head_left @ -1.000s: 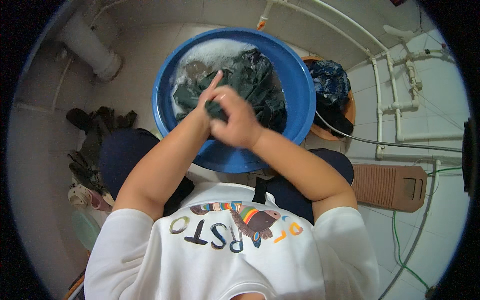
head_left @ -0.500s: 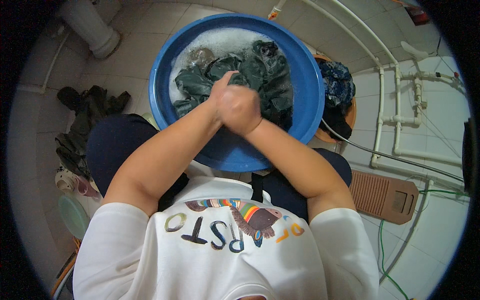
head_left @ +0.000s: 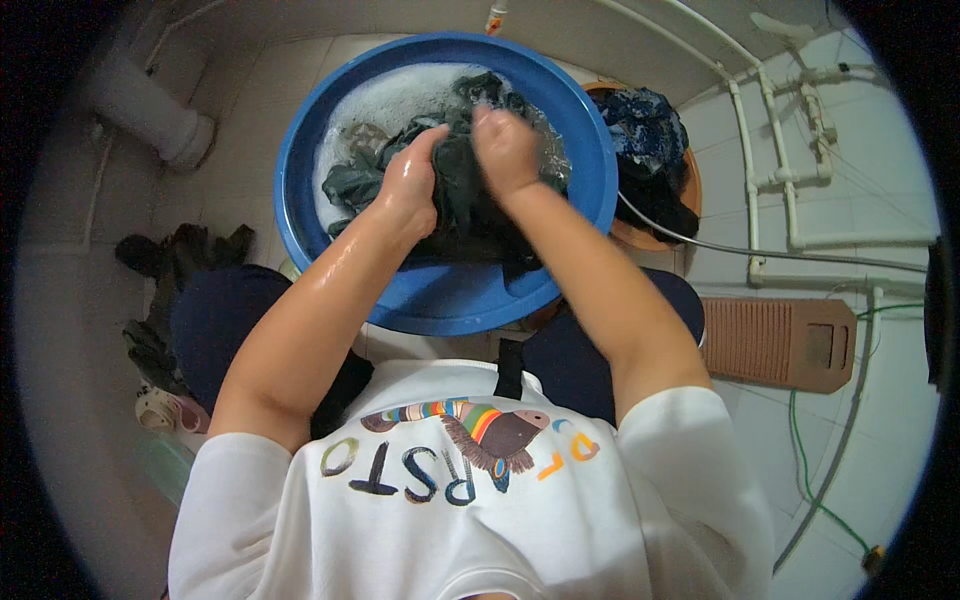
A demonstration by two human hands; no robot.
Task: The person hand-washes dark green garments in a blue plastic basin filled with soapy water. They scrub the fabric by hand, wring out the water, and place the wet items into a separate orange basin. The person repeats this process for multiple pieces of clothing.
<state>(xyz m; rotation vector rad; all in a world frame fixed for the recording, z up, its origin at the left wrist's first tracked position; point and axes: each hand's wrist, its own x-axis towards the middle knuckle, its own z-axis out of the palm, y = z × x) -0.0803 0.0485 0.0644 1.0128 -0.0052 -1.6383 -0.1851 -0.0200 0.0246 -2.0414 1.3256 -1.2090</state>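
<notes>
A large blue basin stands between my knees, with sudsy water and dark green wet clothes in it. Over the water my left hand grips a dark green garment, thumb up, with its fingers partly hidden by the cloth. My right hand, blurred by motion, is closed like a fist on the other side of the same garment. The cloth bunches and hangs between both hands. White foam covers the water's far left part.
Right of the basin, an orange tub holds dark and blue patterned clothes. A brown washboard lies on the tiles, near white wall pipes and a grey hose. Dark clothes and light-coloured clogs lie at the left.
My hands were pressed together over the clothes; now they are apart, with the garment raised between them. The whole view has shifted slightly.
</notes>
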